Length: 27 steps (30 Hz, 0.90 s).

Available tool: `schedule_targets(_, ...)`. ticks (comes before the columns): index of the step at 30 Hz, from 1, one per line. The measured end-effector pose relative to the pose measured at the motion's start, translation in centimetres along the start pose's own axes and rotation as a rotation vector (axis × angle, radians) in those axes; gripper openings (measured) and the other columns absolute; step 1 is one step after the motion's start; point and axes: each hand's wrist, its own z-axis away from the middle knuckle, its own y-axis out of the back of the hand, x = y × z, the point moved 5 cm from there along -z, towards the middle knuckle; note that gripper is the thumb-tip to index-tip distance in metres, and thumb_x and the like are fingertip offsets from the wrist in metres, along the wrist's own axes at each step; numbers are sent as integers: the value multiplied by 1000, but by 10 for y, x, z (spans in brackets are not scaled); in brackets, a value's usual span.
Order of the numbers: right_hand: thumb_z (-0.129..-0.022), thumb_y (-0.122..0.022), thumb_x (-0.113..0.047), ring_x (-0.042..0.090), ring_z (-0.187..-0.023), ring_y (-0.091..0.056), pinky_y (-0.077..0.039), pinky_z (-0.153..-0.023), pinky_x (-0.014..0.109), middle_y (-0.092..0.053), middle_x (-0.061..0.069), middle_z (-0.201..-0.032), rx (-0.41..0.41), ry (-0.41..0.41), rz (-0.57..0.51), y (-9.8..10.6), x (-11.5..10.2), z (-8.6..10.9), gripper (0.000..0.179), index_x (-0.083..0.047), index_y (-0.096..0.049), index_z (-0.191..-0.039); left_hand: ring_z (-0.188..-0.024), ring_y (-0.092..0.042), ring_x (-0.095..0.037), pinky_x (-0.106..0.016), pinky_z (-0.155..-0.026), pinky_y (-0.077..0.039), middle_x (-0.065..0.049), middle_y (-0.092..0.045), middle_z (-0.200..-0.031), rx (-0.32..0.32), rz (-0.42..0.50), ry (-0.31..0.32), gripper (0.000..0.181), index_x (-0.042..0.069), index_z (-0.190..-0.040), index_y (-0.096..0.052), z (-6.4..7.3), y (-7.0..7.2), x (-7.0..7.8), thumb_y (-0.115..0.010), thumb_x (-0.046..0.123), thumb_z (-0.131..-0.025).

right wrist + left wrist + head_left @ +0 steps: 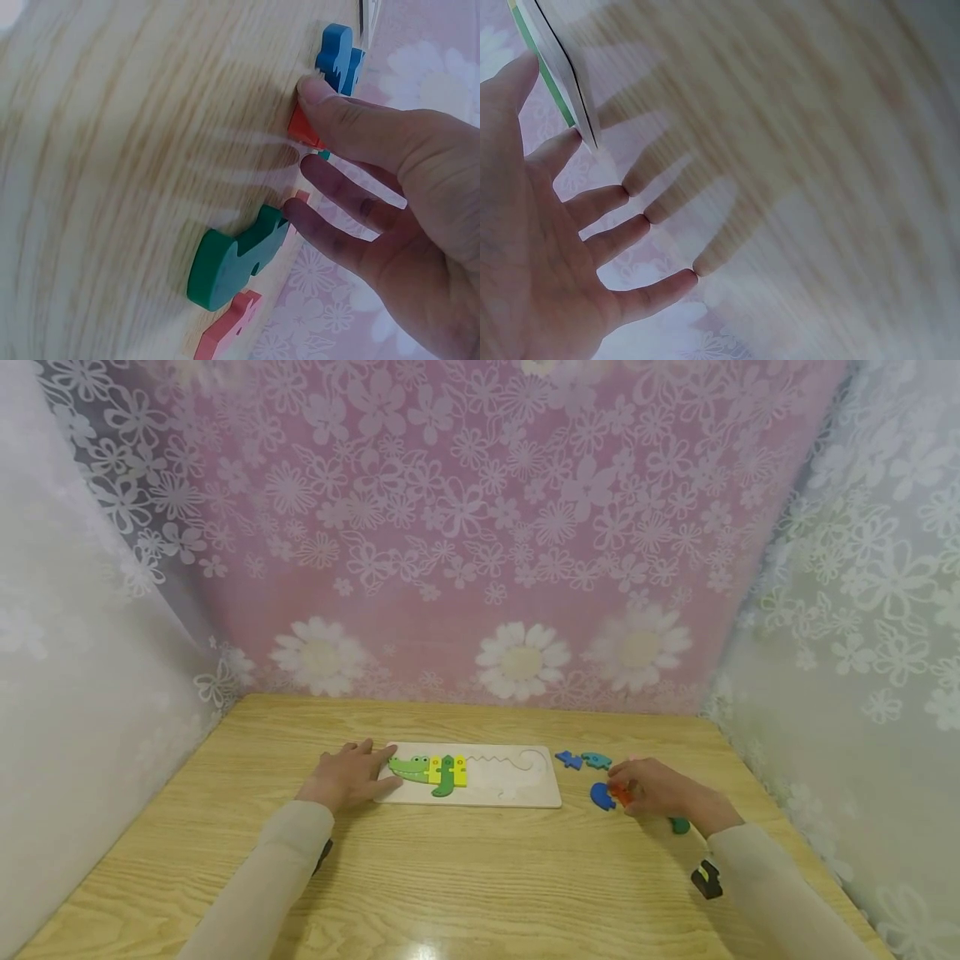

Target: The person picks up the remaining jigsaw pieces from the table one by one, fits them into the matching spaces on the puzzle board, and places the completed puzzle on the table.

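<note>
A pale puzzle board (517, 785) lies on the table with a green crocodile head piece (408, 768), yellow pieces and a green leg piece (447, 781) set in its left part. My left hand (348, 777) rests with spread fingers at the board's left end, thumb and forefinger over its edge. To the right of the board, my right hand (667, 789) pinches an orange-red puzzle piece (620, 792) between thumb and fingers, close to the tabletop. A dark blue piece (600, 796) sits right beside it. The fingers partly hide the orange-red piece.
Behind the dark blue piece lie another blue piece (568, 760) and a teal piece (596, 761). Near my right wrist are a green piece (232, 270) and a pinkish-red piece (225, 326). Flowered curtains (480, 527) hang behind and on both sides of the wooden table (480, 885).
</note>
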Motion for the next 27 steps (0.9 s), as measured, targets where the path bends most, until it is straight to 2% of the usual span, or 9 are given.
schedule_targets(4, -87, -82, -10, 37, -101, -70, -63, -81, 42, -67, 27, -128, 17, 27, 21, -1, -1, -1, 35, 0, -75, -119, -150, -34, -51, -81, -114, -25, -21, -35, -166, 10, 0, -2, 75, 30, -163, -35, 0, 1, 0, -42, 71, -100)
schedule_targets(7, -87, -83, -12, 38, -105, -68, -62, -84, 46, -67, 25, -126, 23, 12, 16, -2, -1, -2, 33, -2, -75, -117, -150, -36, -51, -80, -114, -26, -22, -36, -165, 17, 11, -10, 75, 28, -162, -36, 1, 1, -1, -43, 70, -101)
schedule_targets(11, -86, -84, -16, 32, -102, -67, -60, -82, 44, -69, 17, -121, 38, -18, 28, -1, -1, -6, 28, -7, -77, -111, -150, -35, -51, -80, -114, -27, -22, -35, -166, 15, 31, -17, 75, 28, -162, -36, 1, 1, -1, -43, 70, -101)
schedule_targets(14, -86, -84, -16, 30, -101, -68, -60, -83, 45, -70, 15, -119, 81, -18, 51, 4, -4, -10, 25, -8, -78, -109, -151, -34, -52, -81, -113, -27, -22, -35, -166, 12, 31, -19, 75, 28, -163, -35, -1, 0, -1, -43, 70, -101)
schedule_targets(20, -85, -85, -17, 37, -106, -65, -57, -89, 54, -68, 19, -119, 200, 31, 137, 16, -25, -20, 28, -6, -79, -109, -151, -32, -52, -82, -113, -27, -21, -34, -166, 12, 17, -14, 76, 29, -163, -35, -2, 0, -3, -43, 72, -100)
schedule_targets(27, -84, -86, -16, 33, -103, -62, -55, -88, 53, -66, 18, -117, 234, 94, 130, 18, -55, -41, 22, -9, -79, -104, -152, -30, -51, -84, -111, -26, -19, -36, -166, 14, 31, -17, 75, 29, -162, -36, -2, 0, -2, -45, 70, -100)
